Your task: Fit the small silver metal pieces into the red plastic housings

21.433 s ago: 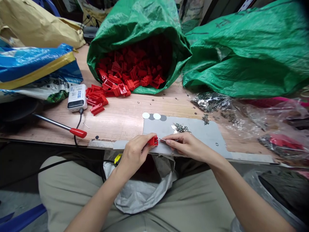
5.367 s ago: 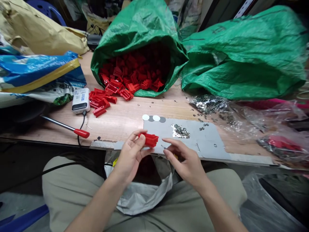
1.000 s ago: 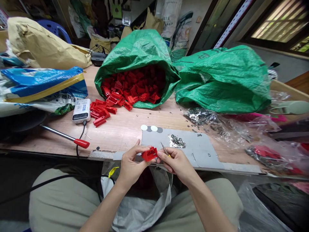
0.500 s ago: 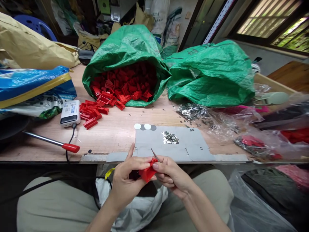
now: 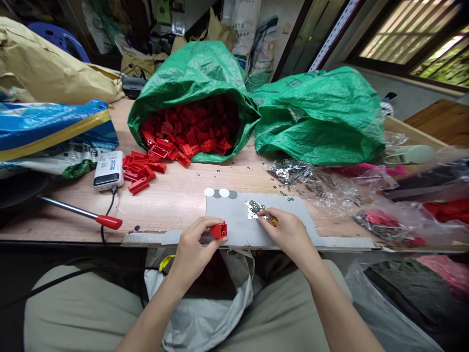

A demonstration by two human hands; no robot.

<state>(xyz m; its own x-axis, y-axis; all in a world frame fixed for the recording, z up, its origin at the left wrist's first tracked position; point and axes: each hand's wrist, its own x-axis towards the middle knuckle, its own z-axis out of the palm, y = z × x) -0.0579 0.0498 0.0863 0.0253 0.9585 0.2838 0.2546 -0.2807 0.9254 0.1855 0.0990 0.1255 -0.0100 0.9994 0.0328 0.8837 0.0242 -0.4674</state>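
Observation:
My left hand [image 5: 196,247] grips a small red plastic part [image 5: 219,230] between thumb and fingers, above the front edge of the grey mat [image 5: 234,230]. A small metal piece seems to show inside the part's end. My right hand [image 5: 284,230] is closed at the pile of small shiny metal pieces [image 5: 254,209] on the mat, its fingertips at the pile's right side. A thin tool with a yellow portion [image 5: 274,221] sits in that hand; its tip is hard to make out, and whether a metal piece is pinched there I cannot tell.
A green sack [image 5: 198,63] spills red parts [image 5: 141,171] onto the table; another green sack [image 5: 318,117] stands to its right. At left are a white power bank [image 5: 109,170] and a red-handled lever [image 5: 109,221]. An open white bag [image 5: 216,318] hangs below the table edge.
My hands have parted. The right one, with the tool, has moved from the red part forward and right to the metal pile. My left hand has lifted slightly, turning the part.

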